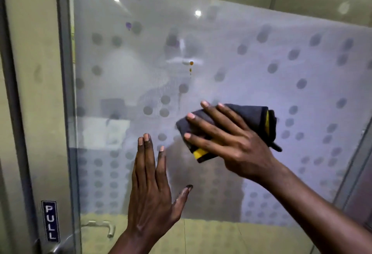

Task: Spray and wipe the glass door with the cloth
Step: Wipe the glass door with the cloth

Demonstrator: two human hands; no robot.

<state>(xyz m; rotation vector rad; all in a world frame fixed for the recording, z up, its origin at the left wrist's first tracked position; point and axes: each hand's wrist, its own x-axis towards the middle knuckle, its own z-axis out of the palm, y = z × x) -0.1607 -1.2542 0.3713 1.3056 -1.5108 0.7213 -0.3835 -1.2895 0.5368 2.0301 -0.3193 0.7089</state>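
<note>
The glass door (251, 68) fills the view, frosted and patterned with grey dots. A folded dark grey cloth (253, 116) with a yellow edge is pressed flat against the glass under my right hand (227, 139), right of centre. My left hand (151, 189) lies flat on the glass below and to the left of the cloth, fingers straight and spread, holding nothing. An orange drip mark (191, 63) and a small purple spot (128, 25) sit on the glass above the hands. No spray bottle is in view.
A metal door frame (36, 92) runs down the left side with a blue PULL label (50, 221). A door handle (60, 248) shows at the bottom left. Tiled floor (221, 237) is visible through the clear lower glass.
</note>
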